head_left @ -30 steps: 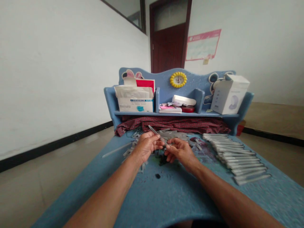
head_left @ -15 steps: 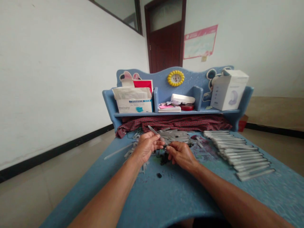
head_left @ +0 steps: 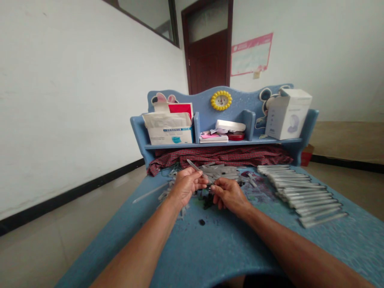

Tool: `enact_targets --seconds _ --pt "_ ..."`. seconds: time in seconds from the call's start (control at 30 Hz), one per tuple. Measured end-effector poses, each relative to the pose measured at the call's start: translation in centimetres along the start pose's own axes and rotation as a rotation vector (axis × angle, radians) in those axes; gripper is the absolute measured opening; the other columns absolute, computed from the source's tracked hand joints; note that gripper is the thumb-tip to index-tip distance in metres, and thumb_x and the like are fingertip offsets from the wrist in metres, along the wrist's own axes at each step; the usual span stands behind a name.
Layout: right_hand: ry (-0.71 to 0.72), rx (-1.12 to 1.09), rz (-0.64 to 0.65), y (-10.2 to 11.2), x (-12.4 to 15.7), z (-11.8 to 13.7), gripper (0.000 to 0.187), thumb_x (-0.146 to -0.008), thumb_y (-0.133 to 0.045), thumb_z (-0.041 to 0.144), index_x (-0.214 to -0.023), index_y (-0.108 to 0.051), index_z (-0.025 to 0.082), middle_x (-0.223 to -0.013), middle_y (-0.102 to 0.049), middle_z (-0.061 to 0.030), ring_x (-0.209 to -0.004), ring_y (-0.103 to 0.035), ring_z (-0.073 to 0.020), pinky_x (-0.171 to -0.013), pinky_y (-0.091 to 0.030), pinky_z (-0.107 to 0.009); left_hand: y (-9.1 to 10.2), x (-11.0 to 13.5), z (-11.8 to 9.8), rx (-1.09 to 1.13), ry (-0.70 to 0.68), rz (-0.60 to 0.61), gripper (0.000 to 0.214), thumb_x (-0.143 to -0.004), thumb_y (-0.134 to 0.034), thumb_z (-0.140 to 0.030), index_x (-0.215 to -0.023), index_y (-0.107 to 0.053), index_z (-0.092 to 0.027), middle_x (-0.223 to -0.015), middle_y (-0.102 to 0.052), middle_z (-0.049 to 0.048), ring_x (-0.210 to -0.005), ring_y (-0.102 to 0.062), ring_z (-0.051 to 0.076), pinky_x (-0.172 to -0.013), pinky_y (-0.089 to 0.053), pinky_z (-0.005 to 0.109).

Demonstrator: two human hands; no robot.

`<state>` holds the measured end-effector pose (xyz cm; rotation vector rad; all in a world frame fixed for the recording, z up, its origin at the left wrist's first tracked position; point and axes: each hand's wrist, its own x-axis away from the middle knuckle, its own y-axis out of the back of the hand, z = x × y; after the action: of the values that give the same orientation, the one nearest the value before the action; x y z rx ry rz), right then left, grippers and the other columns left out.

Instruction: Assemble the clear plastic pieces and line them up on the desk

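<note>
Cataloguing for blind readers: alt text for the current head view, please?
The left hand holds a slim greyish tube, its near end at the right hand, above a blue desk. Pale tubes lie in a row at right.

Below the yellow clock (head_left: pixel 221 100), the hands (head_left: pixel 187 185) partly hide a slim tube (head_left: pixel 193 165); black bits (head_left: pixel 207 201) there blur together; above it, the top edge crops the door (head_left: pixel 208 60).
</note>
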<state>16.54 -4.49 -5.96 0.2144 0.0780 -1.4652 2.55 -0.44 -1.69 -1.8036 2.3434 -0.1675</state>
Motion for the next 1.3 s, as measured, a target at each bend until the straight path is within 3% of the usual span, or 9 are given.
enact_targets --seconds 0.1,0.3,0.53,0.77,1.07,1.3 --pt "-0.018 0.0 0.037 -0.01 0.13 -0.02 0.03 -0.076 -0.047 0.045 -0.066 -0.048 0.016 -0.044 -0.055 0.0036 -0.027 -0.044 -0.0066 -0.027 -0.029 -0.015 -0.03 -0.01 0.08 0.001 0.0 0.016 0.006 -0.073 -0.054 -0.01 -0.073 -0.048 -0.012 -0.061 -0.061 0.0042 -0.05 -0.061 0.012 -0.046 -0.049 0.021" --pt "-0.153 -0.242 0.146 -0.01 0.32 0.34 0.035 -0.077 -0.044 0.05 -0.075 -0.048 0.016 -0.045 -0.059 0.0001 -0.027 -0.046 -0.0094 -0.027 -0.03 -0.017 -0.01 0.01 -0.09 0.001 -0.014 0.037 0.004 -0.073 -0.054 -0.01 -0.074 -0.05 -0.012 -0.062 -0.062 0.0041 -0.05 -0.06 0.012 -0.045 -0.049 0.021" --pt "-0.054 -0.197 0.025 -0.2 0.15 0.05 0.034 -0.069 -0.056 0.049 -0.075 -0.045 0.018 -0.044 -0.058 0.004 -0.026 -0.045 -0.0081 -0.026 -0.029 -0.015 0.01 0.0 -0.06 -0.009 -0.024 -0.01 0.005 -0.073 -0.054 -0.011 -0.074 -0.05 -0.012 -0.062 -0.061 0.0038 -0.051 -0.061 0.012 -0.046 -0.05 0.022" --pt "-0.165 -0.3 0.125 0.05 0.14 0.24 0.033 -0.075 -0.049 0.048 -0.073 -0.048 0.016 -0.044 -0.059 0.0005 -0.027 -0.047 -0.0092 -0.027 -0.031 -0.017 0.03 -0.07 0.06 -0.009 -0.016 0.014 0.006 -0.072 -0.057 -0.012 -0.073 -0.05 -0.011 -0.062 -0.061 0.0041 -0.051 -0.06 0.012 -0.046 -0.049 0.022" --pt "-0.082 -0.209 0.054 -0.23 0.19 0.09 0.028 -0.075 -0.051 0.044 -0.068 -0.045 0.017 -0.043 -0.058 0.0029 -0.026 -0.045 -0.0078 -0.027 -0.029 -0.016 -0.28 0.22 -0.29 -0.02 -0.022 -0.009 0.006 -0.072 -0.057 -0.011 -0.073 -0.051 -0.011 -0.061 -0.06 0.0032 -0.05 -0.06 0.012 -0.046 -0.049 0.021" --pt "-0.147 -0.425 0.223 0.18 0.28 0.25 0.028 -0.079 -0.044 0.043 -0.073 -0.048 0.016 -0.044 -0.059 0.0006 -0.027 -0.046 -0.01 -0.028 -0.031 -0.018 -0.29 0.29 -0.36 -0.003 -0.051 0.045 0.006 -0.072 -0.055 -0.011 -0.075 -0.05 -0.012 -0.065 -0.061 0.0039 -0.052 -0.06 0.011 -0.047 -0.049 0.022"
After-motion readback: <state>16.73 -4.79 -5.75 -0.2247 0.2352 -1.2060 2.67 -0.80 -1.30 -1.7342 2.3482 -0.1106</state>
